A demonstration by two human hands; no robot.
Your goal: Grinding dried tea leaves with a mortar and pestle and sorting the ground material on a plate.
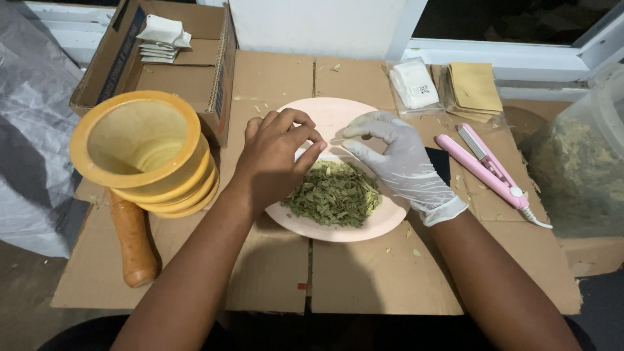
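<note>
Dried leaves (335, 194) under pinched fingers (311, 138)

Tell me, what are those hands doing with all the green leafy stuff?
A person has both hands over a pale pink plate that holds a heap of dried green leaves. The bare left hand and the white-gloved right hand meet above the heap, fingertips pinched around something small and pale that is hard to make out. A yellow mortar with a wooden pestle stands on the left, and a pink clamp-like tool lies on the right, all on flattened cardboard.
</note>
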